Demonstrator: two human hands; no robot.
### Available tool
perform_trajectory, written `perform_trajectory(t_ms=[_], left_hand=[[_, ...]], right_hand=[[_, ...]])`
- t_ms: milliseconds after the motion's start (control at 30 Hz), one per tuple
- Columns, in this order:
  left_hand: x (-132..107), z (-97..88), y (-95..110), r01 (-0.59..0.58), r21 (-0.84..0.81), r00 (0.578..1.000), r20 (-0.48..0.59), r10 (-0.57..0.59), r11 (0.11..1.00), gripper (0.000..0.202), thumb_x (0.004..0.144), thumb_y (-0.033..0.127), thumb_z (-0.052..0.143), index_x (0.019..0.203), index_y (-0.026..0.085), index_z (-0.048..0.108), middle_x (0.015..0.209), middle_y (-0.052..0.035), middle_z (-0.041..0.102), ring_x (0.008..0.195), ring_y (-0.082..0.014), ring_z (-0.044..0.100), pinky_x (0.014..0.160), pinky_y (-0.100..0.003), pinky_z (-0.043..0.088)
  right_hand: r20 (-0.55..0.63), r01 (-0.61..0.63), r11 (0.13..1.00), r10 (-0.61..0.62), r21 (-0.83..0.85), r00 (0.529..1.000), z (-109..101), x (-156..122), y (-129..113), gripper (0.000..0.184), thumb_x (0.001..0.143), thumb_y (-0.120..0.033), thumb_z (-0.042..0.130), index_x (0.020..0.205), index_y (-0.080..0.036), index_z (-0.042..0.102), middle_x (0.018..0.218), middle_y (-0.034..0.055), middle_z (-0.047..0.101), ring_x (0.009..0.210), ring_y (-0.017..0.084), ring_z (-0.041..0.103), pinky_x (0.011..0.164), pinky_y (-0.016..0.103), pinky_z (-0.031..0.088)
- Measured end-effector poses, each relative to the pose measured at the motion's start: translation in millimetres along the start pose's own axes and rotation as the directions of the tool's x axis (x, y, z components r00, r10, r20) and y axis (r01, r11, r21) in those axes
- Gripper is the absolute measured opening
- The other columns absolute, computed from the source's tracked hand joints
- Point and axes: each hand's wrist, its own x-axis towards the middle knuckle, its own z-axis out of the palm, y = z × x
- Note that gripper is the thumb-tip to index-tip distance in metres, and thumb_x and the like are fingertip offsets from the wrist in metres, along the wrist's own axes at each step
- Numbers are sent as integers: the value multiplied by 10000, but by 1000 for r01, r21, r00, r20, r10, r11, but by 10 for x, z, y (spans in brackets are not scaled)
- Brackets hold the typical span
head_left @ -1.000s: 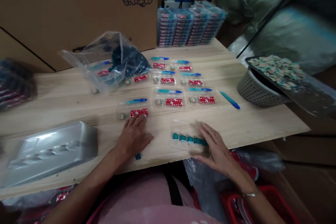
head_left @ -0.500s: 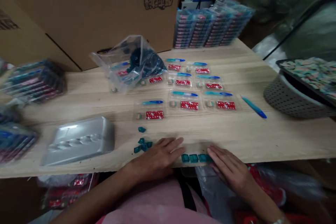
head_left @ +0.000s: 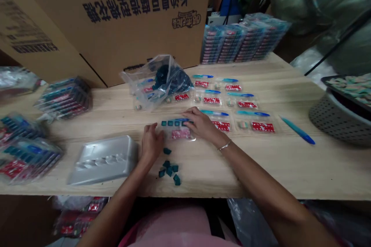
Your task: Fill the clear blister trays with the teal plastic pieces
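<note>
right hand point(head_left: 201, 124) lies flat, fingers stretched out over the clear tray point(head_left: 179, 134) with its row of teal blocks point(head_left: 171, 123), mid bench point(head_left: 261, 162). left hand point(head_left: 152, 142) at the tray's left end, fingers curled, can't tell if gripping. loose teal pieces point(head_left: 169, 169) just beside the left hand, silver mould point(head_left: 102, 160) further left.

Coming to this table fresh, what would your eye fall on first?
The left hand and right hand meet mid-table at a clear tray lined with teal blocks. Beyond it lie rows of packs with red labels, and a big box stands at the back.
</note>
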Motion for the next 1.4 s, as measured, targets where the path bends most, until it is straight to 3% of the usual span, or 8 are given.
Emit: perform_trajectory(t_ms=[333,500,733,833,933,1100,1300,1400], left_hand=[[-32,186,-163,-48,52,999,24,47,998,358,856,183,446,1178,101,578,1031,-151,630,998,-282,616,927,-482,492],[-194,101,-30,-37,4,999,-7,37,999,492,855,182,495,1324,60,411,1210,-219,556,1169,-317,548,974,-517,468],[-827,-768,364,-478,-8,858,-220,465,878,690,855,178,608,1450,301,279,1469,-114,390,1354,-278,400,1091,-452,394],[-917,-1041,389,-240,-403,950,-284,129,883,735,798,233,698,1424,339,328,1454,-94,412,1293,-282,473,1041,-435,439],[-883,-1081,421,99,-833,961,-62,-269,545,777,742,317,754,1401,290,344,1322,-113,542,1100,-251,616,891,-376,527],[-750,-1315,307,67,-940,851,-122,-511,335,665,591,153,792,1188,248,515,890,4,690,727,-132,661,699,-236,532],[-794,-2338,-800,164,-921,456,-248,-855,354,253,492,128,526,742,151,556,663,-13,618,545,-140,594,526,-237,520],[-927,-2428,-1344,361,-856,340,-248,-907,370,168,460,140,467,625,164,488,552,0,520,465,-129,520,455,-240,480]], right_hand=[[471,78,978,23,-194,882,7,150,-147,788,605,-485,820,1251,-129,545,1284,190,537,1186,345,507,973,469,440],[383,41,971,54,-237,922,148,102,-175,828,575,-367,786,1302,-107,485,1278,195,524,1170,351,491,983,469,414],[36,50,979,-44,-199,998,47,-56,-436,730,628,-383,660,1292,-162,452,1195,169,571,1081,369,544,887,520,454],[3,102,978,-103,-180,995,-45,-103,-793,732,650,-431,634,1294,-147,432,1211,184,552,1101,389,531,888,554,451],[-59,147,981,-156,-126,986,-6,-123,-1231,737,664,-437,640,1302,-142,417,1229,192,529,1133,391,511,923,566,442],[-36,224,974,-226,-43,973,64,-147,-1684,823,707,-541,643,1371,-155,346,1351,197,436,1249,393,441,965,557,441],[-34,119,991,-121,-61,992,-58,-307,-1305,612,859,-530,505,1364,-202,393,1406,161,416,1280,353,446,981,522,457],[-31,10,997,-12,-72,999,-10,-418,-1011,546,878,-557,465,1288,-196,471,1333,158,493,1230,345,499,966,525,469]])
